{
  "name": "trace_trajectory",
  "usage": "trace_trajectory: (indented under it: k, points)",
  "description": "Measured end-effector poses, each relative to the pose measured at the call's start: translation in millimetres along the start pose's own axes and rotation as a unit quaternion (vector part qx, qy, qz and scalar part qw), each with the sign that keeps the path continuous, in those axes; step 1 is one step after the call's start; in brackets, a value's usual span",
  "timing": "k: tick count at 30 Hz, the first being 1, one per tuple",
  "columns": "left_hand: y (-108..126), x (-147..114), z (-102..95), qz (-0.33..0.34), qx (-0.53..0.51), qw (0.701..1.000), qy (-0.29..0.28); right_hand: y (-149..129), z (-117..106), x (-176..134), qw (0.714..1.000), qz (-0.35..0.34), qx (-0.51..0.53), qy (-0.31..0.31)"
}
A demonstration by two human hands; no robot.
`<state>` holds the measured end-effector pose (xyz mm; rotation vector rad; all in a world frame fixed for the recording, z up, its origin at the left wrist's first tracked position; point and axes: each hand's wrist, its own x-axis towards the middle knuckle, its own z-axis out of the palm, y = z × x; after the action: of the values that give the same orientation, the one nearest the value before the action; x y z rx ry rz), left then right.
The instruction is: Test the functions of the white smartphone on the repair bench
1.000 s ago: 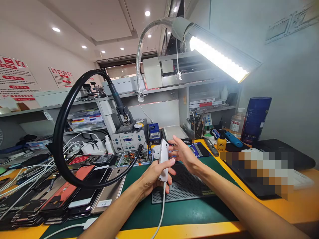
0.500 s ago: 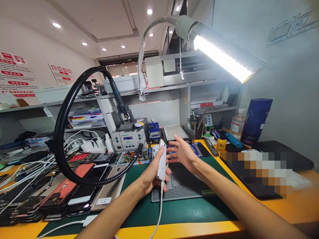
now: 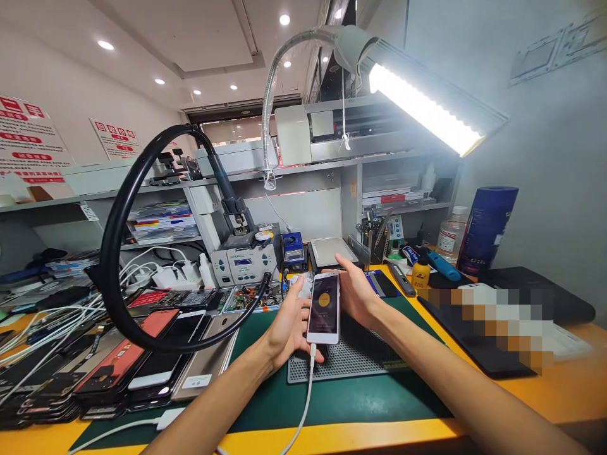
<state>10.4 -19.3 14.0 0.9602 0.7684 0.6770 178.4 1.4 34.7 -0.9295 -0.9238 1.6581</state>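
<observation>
A white-framed smartphone (image 3: 323, 309) is tilted up over the mat, its lit dark screen showing a yellow circle. A white charging cable (image 3: 310, 373) is plugged into its bottom end. My right hand (image 3: 358, 294) holds the phone at its right edge, the fingers hidden behind it and the thumb raised. At the left edge, my left hand (image 3: 288, 322) is open, thumb up and fingers spread beside and partly below the phone. Under the hands lies a grey perforated pad (image 3: 365, 354) on a green mat (image 3: 379, 398).
Several phones (image 3: 156, 354) and tangled white cables (image 3: 61, 322) crowd the left. A thick black hose (image 3: 111, 253) loops in front of a grey soldering station (image 3: 246, 265). A bright lamp (image 3: 422, 107) hangs above. To the right stand a yellow bottle (image 3: 420, 275) and a blue roll (image 3: 490, 230).
The phone has turned from edge-on to screen facing me. My right hand has come onto its right edge, while my left thumb has come off it and the left fingers have spread.
</observation>
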Motion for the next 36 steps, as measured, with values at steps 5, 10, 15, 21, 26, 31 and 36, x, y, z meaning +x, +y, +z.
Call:
trace_trajectory:
  k: [5,10,15,21,26,31,36]
  points:
    - [7,-4,4.9,-0.006,-0.044,0.999,0.029,-4,-2,-3,0.999,0.017,0.044,-0.014]
    - [6,-3,2.7,-0.034,-0.127,0.99,-0.05,-3,-7,-3,0.986,0.047,0.12,-0.104]
    - [-2,0,1.2,-0.051,-0.171,0.973,-0.147,-1,-10,-1,0.987,0.044,0.089,-0.126]
    - [2,-2,2.4,0.01,-0.156,0.979,-0.129,0,-3,-2,0.998,0.007,0.01,-0.06]
    - [8,-4,-1.4,0.049,-0.155,0.979,-0.125,9,1,-2,0.997,-0.073,-0.027,-0.022]
    - [10,-3,-4.1,0.079,-0.149,0.979,-0.117,15,0,-1,0.989,-0.129,-0.068,-0.037]
    - [11,-3,-3.6,0.082,-0.144,0.98,-0.114,17,-3,0,0.98,-0.164,-0.102,-0.047]
